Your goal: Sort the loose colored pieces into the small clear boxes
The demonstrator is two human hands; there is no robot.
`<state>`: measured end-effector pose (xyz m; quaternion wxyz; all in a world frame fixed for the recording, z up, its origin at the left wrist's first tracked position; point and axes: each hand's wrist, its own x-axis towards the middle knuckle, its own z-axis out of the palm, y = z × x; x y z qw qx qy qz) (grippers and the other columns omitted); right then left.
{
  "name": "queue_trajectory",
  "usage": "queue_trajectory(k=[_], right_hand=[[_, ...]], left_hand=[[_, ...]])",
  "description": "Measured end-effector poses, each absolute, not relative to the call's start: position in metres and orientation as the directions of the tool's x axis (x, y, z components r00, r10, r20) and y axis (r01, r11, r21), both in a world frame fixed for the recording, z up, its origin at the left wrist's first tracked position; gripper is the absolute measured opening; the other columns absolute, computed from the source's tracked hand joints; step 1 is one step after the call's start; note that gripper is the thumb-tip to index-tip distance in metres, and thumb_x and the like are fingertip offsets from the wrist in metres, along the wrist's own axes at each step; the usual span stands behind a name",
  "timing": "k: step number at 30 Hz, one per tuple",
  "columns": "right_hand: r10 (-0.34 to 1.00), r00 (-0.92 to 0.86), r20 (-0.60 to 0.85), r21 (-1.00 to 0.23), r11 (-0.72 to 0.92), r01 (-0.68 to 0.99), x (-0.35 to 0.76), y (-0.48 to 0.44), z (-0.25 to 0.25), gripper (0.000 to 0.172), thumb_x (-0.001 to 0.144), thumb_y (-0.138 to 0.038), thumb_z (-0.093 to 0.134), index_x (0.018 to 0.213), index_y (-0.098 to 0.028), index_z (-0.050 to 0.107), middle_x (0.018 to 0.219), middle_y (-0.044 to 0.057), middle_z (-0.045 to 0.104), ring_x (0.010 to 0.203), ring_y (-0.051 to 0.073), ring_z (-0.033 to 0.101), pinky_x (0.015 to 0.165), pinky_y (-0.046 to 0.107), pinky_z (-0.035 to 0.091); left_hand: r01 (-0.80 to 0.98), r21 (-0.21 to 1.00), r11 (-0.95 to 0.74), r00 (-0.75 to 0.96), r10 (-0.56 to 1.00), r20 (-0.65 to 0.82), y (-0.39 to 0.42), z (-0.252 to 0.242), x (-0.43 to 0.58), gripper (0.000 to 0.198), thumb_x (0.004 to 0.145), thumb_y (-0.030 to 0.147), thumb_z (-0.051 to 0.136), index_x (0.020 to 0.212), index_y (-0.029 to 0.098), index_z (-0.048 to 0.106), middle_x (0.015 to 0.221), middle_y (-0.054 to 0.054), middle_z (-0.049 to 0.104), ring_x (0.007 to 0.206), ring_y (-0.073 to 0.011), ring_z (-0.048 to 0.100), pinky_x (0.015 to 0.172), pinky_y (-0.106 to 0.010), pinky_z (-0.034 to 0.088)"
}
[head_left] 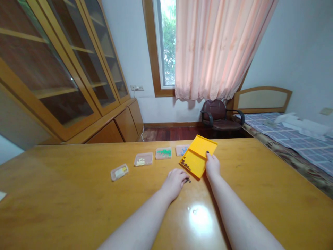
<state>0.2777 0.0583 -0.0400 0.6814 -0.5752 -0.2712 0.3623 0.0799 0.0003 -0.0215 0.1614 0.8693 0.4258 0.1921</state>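
From my end: right hand [212, 165] grips the right edge of the yellow tray [197, 156], holding it tilted around the middle of the wooden table [78, 194]; left hand [174, 181] sits just near-left of it, fingers curled by some small dark bits [187, 180] at the tray's near corner; can't tell if they're pinching any; four little clear boxes [143, 159] line up further left.
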Motion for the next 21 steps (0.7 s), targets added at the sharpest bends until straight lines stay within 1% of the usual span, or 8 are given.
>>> queue_trajectory(k=[6, 12, 16, 21], right_hand=[[0.811, 0.582, -0.069, -0.968, 0.088, -0.237, 0.273, 0.054, -0.031, 0.031, 0.065, -0.041, 0.060, 0.080, -0.014, 0.063, 0.079, 0.007, 0.070, 0.073, 0.023, 0.064, 0.057, 0.028, 0.050], [0.845, 0.532, -0.052, -0.964, 0.096, -0.248, 0.269, 0.052, -0.028, 0.029, 0.066, -0.043, 0.061, 0.076, -0.016, 0.061, 0.078, 0.007, 0.069, 0.073, 0.023, 0.064, 0.058, 0.029, 0.051], [0.860, 0.507, -0.052, -0.962, 0.093, -0.257, 0.269, 0.053, -0.032, 0.030, 0.065, -0.044, 0.062, 0.076, -0.016, 0.061, 0.078, 0.007, 0.070, 0.071, 0.023, 0.064, 0.058, 0.030, 0.051], [0.870, 0.491, -0.037, -0.966, 0.095, -0.240, 0.270, 0.054, -0.035, 0.035, 0.065, -0.047, 0.061, 0.080, -0.015, 0.062, 0.082, 0.008, 0.070, 0.073, 0.023, 0.065, 0.058, 0.029, 0.051]], left_hand=[[0.768, 0.450, -0.456, 0.441, 0.886, 0.144, 0.004, -0.020, 0.077, 0.007, 0.080, 0.022, 0.056, 0.085, 0.021, 0.061, 0.090, -0.002, 0.058, 0.089, -0.0171, 0.051, 0.079, -0.029, 0.040], [0.851, 0.350, -0.393, 0.389, 0.917, 0.082, 0.005, -0.022, 0.076, 0.008, 0.083, 0.025, 0.051, 0.090, 0.021, 0.055, 0.094, -0.002, 0.057, 0.089, -0.0176, 0.052, 0.077, -0.030, 0.040], [0.866, 0.308, -0.394, 0.394, 0.917, 0.067, 0.005, -0.024, 0.075, 0.010, 0.084, 0.024, 0.049, 0.093, 0.021, 0.052, 0.096, -0.002, 0.057, 0.089, -0.0175, 0.053, 0.077, -0.030, 0.040], [0.867, 0.296, -0.400, 0.401, 0.914, 0.061, 0.005, -0.024, 0.075, 0.011, 0.085, 0.024, 0.046, 0.094, 0.020, 0.051, 0.097, -0.003, 0.057, 0.090, -0.0182, 0.053, 0.077, -0.031, 0.040]])
